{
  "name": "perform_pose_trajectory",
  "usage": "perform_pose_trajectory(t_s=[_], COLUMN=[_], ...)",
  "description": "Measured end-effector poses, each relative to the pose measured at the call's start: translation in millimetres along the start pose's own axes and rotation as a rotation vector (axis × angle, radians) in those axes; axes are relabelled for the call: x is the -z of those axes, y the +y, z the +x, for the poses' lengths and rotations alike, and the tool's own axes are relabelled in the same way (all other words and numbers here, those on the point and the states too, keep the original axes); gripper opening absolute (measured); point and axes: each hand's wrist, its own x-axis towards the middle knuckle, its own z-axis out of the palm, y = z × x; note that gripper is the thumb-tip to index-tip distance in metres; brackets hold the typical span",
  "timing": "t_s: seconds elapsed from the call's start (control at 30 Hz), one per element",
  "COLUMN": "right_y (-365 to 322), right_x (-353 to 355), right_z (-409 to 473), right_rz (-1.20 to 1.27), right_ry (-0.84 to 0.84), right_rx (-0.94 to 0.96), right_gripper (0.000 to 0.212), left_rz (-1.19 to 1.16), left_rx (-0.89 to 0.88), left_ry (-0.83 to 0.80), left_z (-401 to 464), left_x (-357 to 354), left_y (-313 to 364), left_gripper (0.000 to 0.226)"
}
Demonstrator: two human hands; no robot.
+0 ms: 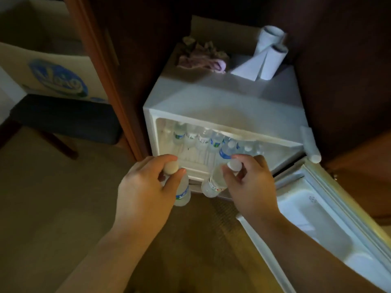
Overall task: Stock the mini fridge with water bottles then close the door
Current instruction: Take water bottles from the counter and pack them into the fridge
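A cardboard box (57,75) on the chair (63,117) at the left carried a round blue logo; its lettering was too blurred to read. The bottles bore blue-and-green or red-marked labels, none legible.

The left hand (143,187) gripped a bottle (182,193) by the neck, thumb and fingers closed around the cap, the bottle hanging upright just in front of the fridge's (211,102) lower left corner. Its label was blue with a green band.

The right hand (251,182) pinched the cap of a second bottle (215,182), fingertips curled around the cap. This bottle was tilted, base pointing down and left, at the fridge's front edge; its label showed red marks.

Inside the fridge, a row of bottles (203,136) stood along the shelf, caps up, touching side by side. The door (317,218) hung wide open at the right, its inner shelves bare.

On the fridge top lay crumpled cloth (201,58) and two white paper rolls (268,53).
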Motion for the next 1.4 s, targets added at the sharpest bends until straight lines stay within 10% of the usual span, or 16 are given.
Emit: perform_pose_trajectory(t_s=[0.63,1.4], right_y=[116.0,113.3], right_x=[-167.1,-197.2], right_z=[124.1,138.1], right_rz=[-0.299,-0.296], right_ry=[-0.148,-0.147], right_rx=[-0.046,-0.084], right_gripper=[0.032,0.066], left_rz=[0.043,0.006], left_rx=[-0.006,0.009], left_ry=[-0.047,-0.046], left_z=[-24.0,1.6], left_x=[-66.2,-91.6], left_y=[-139.1,-144.8], left_gripper=[0.03,0.023])
